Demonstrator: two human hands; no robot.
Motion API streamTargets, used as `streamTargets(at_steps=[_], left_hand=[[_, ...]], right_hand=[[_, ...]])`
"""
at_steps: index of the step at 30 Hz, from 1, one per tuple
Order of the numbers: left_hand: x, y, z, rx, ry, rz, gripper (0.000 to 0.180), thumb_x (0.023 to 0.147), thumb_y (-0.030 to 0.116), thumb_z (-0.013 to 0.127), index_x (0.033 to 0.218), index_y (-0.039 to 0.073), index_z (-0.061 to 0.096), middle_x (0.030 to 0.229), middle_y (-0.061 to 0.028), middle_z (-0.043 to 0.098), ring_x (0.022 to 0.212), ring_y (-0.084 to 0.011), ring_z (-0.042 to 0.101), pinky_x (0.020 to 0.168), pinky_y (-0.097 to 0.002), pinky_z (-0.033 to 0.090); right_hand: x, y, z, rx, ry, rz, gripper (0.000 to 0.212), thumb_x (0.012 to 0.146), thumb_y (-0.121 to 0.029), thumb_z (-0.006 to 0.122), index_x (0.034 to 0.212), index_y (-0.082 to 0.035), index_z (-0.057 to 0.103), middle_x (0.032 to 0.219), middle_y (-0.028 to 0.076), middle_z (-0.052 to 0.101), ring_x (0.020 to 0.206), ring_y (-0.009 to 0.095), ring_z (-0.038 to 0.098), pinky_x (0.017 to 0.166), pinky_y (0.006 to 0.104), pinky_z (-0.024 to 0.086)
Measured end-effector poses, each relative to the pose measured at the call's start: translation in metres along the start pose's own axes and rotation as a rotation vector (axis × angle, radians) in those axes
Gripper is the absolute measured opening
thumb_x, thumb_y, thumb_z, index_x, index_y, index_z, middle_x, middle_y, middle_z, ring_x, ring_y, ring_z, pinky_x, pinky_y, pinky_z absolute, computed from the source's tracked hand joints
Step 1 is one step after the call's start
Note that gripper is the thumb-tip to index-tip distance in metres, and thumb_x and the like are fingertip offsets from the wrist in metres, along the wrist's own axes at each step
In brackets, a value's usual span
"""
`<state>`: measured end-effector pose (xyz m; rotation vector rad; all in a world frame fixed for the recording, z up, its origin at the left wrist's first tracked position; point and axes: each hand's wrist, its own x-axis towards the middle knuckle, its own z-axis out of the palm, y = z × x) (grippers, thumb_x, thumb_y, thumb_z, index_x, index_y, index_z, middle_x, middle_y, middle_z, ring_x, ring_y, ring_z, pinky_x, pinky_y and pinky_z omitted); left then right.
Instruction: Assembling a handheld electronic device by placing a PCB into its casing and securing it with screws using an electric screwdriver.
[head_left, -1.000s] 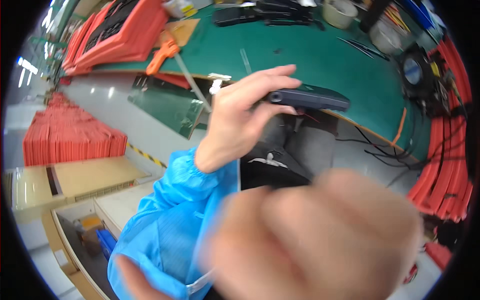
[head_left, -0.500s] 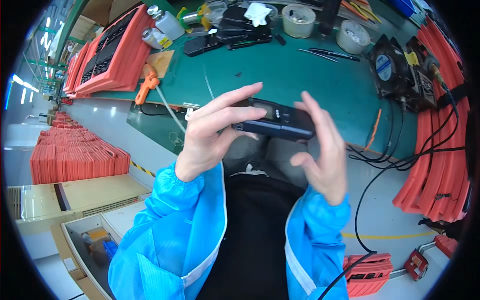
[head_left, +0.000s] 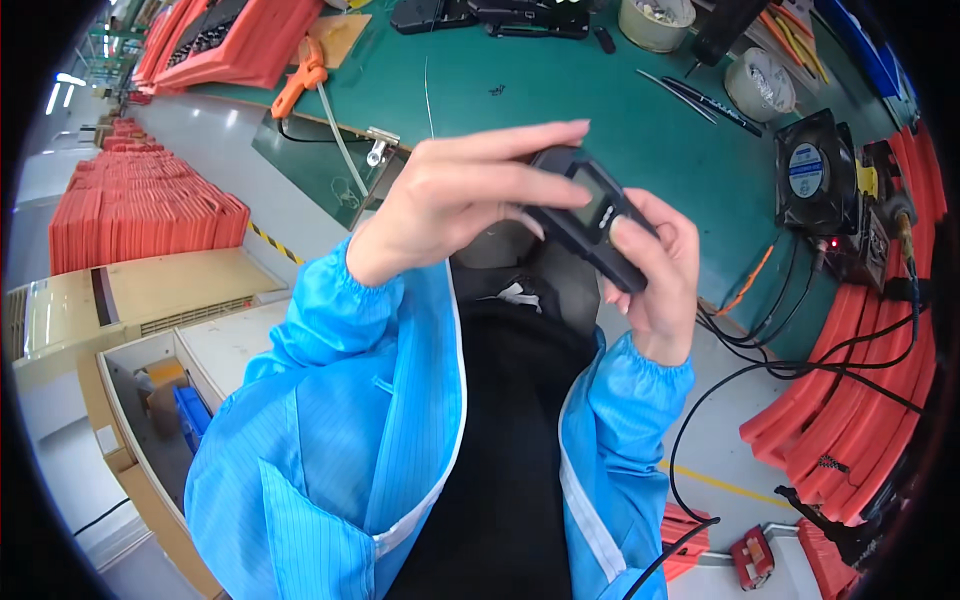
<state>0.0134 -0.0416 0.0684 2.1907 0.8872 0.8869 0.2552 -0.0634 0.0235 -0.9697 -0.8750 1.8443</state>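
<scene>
A black handheld device [head_left: 600, 200] with a small grey screen and a row of light buttons is held tilted above the front edge of the bench, its right end lower. My right hand [head_left: 660, 265] wraps round the lower right end, with the thumb pressed on the face near the buttons. Across the upper left end lies my left hand [head_left: 455, 195], fingers long over the casing and a fingertip at the screen. The left thumb shows partly below the device, so this hand pinches it too.
On the green bench [head_left: 560, 95] lie an orange glue gun [head_left: 302, 80], tweezers [head_left: 678, 95] and a pen [head_left: 728, 112]. A black fan [head_left: 808, 172] stands at right, with cables [head_left: 770, 365] hanging below. Tape-wrapped tubs [head_left: 760, 85] stand behind. Red foam trays [head_left: 150, 210] are stacked left.
My right hand has closed on the device's right end after being open beside it. The device has tilted, right end down, and the view has shifted.
</scene>
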Motion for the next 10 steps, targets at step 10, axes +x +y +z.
streamTargets(at_steps=[10], left_hand=[[0.006, -0.010, 0.057, -1.030, 0.070, -0.277, 0.086, 0.089, 0.006, 0.082, 0.160, -0.001, 0.033, 0.155, -0.0184, 0.049, 0.136, -0.0242, 0.055, 0.116, -0.0408, 0.044]], right_hand=[[-0.013, 0.023, 0.024, 0.296, 0.120, -0.226, 0.045, 0.105, -0.026, 0.058, 0.129, 0.011, 0.058, 0.087, 0.018, 0.072, 0.050, 0.022, 0.066, 0.039, 0.0272, 0.051]])
